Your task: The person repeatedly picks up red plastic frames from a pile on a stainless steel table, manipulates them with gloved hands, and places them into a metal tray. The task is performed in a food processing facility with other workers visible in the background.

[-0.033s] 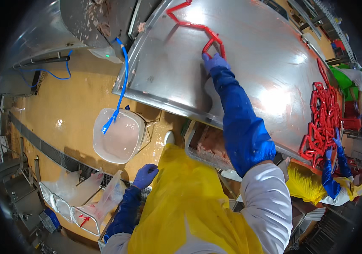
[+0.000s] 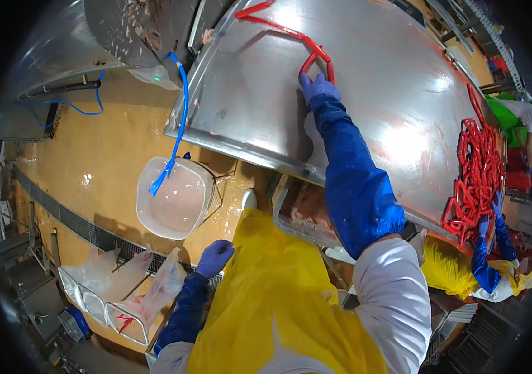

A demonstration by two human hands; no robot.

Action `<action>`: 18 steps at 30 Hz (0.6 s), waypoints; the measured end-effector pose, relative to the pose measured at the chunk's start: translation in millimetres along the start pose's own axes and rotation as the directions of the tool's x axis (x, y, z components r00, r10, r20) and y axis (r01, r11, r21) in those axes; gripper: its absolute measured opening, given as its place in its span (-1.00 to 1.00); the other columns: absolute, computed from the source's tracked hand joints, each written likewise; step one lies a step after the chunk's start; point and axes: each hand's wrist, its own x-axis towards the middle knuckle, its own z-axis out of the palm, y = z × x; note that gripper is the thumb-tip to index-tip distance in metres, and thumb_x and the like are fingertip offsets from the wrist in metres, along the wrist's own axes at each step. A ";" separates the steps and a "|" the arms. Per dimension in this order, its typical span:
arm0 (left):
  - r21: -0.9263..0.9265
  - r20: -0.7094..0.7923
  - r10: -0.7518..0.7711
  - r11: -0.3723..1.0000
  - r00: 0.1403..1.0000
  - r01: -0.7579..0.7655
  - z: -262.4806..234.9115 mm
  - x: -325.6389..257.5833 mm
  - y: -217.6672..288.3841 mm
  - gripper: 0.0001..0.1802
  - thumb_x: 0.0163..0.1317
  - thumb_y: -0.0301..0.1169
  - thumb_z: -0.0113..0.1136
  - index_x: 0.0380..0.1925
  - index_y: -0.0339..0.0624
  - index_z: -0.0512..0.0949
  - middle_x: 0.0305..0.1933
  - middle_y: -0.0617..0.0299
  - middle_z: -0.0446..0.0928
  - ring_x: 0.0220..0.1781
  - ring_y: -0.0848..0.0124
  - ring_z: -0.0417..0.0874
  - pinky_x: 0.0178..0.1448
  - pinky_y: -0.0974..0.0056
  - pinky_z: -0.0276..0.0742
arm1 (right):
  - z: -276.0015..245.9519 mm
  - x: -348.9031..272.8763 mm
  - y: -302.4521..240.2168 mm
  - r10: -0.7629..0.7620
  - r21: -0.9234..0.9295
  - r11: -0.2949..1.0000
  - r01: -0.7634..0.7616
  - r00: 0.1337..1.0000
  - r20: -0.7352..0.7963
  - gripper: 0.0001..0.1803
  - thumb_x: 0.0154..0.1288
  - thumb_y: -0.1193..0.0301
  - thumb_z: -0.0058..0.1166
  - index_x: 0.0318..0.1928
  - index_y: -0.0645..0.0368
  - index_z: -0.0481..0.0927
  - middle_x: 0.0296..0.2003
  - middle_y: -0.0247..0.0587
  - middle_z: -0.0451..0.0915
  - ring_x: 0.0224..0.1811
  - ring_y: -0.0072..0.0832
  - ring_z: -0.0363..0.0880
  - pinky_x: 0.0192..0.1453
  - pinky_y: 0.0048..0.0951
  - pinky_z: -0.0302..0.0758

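Note:
A string of red sausages (image 2: 316, 57) lies in a zigzag over the steel table (image 2: 372, 106), running off past the far edge of view. My right hand (image 2: 320, 87), in a purple glove, is closed on the near end, where two links form a narrow loop at its fingers. Part of the grip is hidden behind the hand's back. My left hand (image 2: 215, 258), gloved alike, hangs beside my yellow apron, fingers loosely curled with a dark gap between them and the thumb. Nothing shows in it.
A heap of red sausages (image 2: 479, 171) covers the table's right end, where a co-worker's gloved hands (image 2: 485, 224) touch it. A white tub (image 2: 144, 209) of pale liquid stands left, a blue hose (image 2: 183, 115) above it. Plastic bags (image 2: 161, 283) hang on a rack. A meat tray (image 2: 306, 209) is under the table edge.
The sausage string has shifted: its far links lie straighter, and the links by my right hand have spread into a plainer loop. My right hand has moved very slightly right. The left has barely moved.

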 end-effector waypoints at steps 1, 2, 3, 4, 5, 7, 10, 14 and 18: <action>0.008 0.007 0.026 1.000 1.000 -0.026 -5.9 0.0 -4.4 -0.63 0.35 -0.22 0.33 -0.01 -0.28 0.66 -0.08 0.02 0.71 -0.02 0.22 0.77 0.12 0.17 0.66 | 12.7 -3.9 -4.5 0.000 -0.005 1.000 0.000 1.000 0.030 -0.17 0.50 -0.33 -0.30 0.26 0.12 0.58 0.14 0.23 0.66 0.24 0.08 0.63 0.34 -0.02 0.52; 0.020 0.011 0.105 0.994 0.994 -0.105 -3.2 4.7 5.7 -0.63 0.36 -0.22 0.32 -0.01 -0.28 0.66 -0.08 0.01 0.70 -0.03 0.19 0.76 0.11 0.17 0.65 | 17.0 -5.4 -6.9 -0.014 -0.019 1.000 0.015 0.999 0.051 -0.17 0.50 -0.33 -0.31 0.24 0.11 0.61 0.15 0.22 0.65 0.24 0.08 0.63 0.34 -0.01 0.52; 0.035 0.022 0.184 0.982 0.983 -0.184 -0.9 15.0 16.7 -0.63 0.36 -0.22 0.31 -0.01 -0.28 0.65 -0.08 0.00 0.70 -0.04 0.16 0.76 0.10 0.16 0.65 | 21.3 -8.6 -4.9 -0.020 -0.030 0.999 0.022 0.997 0.072 -0.18 0.50 -0.33 -0.32 0.22 0.10 0.64 0.16 0.21 0.65 0.24 0.08 0.63 0.34 0.00 0.52; 0.060 0.040 0.288 0.955 0.957 -0.290 -2.7 36.5 38.7 -0.64 0.36 -0.23 0.31 -0.01 -0.28 0.64 -0.08 -0.02 0.69 -0.04 0.13 0.75 0.09 0.15 0.65 | 24.0 -6.8 9.8 -0.058 -0.018 0.998 0.059 0.997 0.048 -0.20 0.50 -0.32 -0.32 0.16 0.06 0.69 0.17 0.19 0.64 0.23 0.08 0.62 0.34 -0.01 0.52; 0.116 0.058 0.382 0.915 0.922 -0.386 -5.6 51.1 65.2 -0.65 0.37 -0.25 0.31 0.00 -0.29 0.64 -0.07 -0.02 0.69 -0.02 0.12 0.75 0.09 0.16 0.64 | 38.6 -11.0 31.1 -0.021 -0.003 1.000 0.022 0.999 0.038 -0.20 0.48 -0.33 -0.26 0.18 0.06 0.69 0.15 0.26 0.64 0.24 0.09 0.62 0.33 -0.03 0.53; 0.110 0.065 0.506 0.853 0.860 -0.511 -4.7 78.4 128.4 -0.67 0.39 -0.29 0.30 0.02 -0.30 0.64 -0.05 -0.03 0.69 0.01 0.12 0.75 0.11 0.17 0.63 | 52.4 -18.7 69.8 0.044 0.037 0.998 -0.044 0.999 -0.001 -0.20 0.43 -0.33 -0.16 0.22 0.07 0.68 0.11 0.40 0.62 0.24 0.12 0.61 0.31 -0.08 0.55; 0.063 -0.003 0.686 0.726 0.728 -0.684 4.0 113.9 218.9 -0.67 0.42 -0.30 0.27 0.05 -0.30 0.63 -0.02 -0.03 0.69 0.01 0.18 0.74 0.11 0.18 0.63 | 52.5 -67.3 97.6 0.106 0.259 0.966 -0.024 0.945 -0.309 -0.57 0.33 0.15 0.14 0.00 0.25 0.68 -0.05 0.35 0.65 0.01 0.11 0.67 0.20 -0.04 0.59; -0.143 -0.137 0.621 0.758 0.772 -0.636 37.0 169.9 285.5 -0.64 0.47 -0.25 0.26 0.06 -0.33 0.62 -0.02 0.15 0.69 -0.02 0.38 0.72 0.10 0.19 0.63 | 41.4 -80.4 156.0 0.323 0.972 -0.035 -0.231 0.918 0.230 -0.75 0.14 0.58 0.03 -0.13 0.31 0.56 -0.20 0.09 0.61 -0.26 -0.08 0.62 -0.06 -0.20 0.65; -0.574 0.110 0.256 0.805 0.960 -0.149 64.6 217.0 326.9 -0.67 0.51 -0.25 0.20 0.05 -0.30 0.59 -0.06 0.14 0.68 -0.01 0.25 0.74 0.14 0.17 0.65 | -20.0 -141.0 162.6 -0.356 0.614 -0.443 -0.653 0.757 0.548 -0.66 0.16 0.61 -0.01 -0.01 0.36 0.45 -0.25 0.00 0.56 -0.33 -0.30 0.58 -0.29 -0.43 0.56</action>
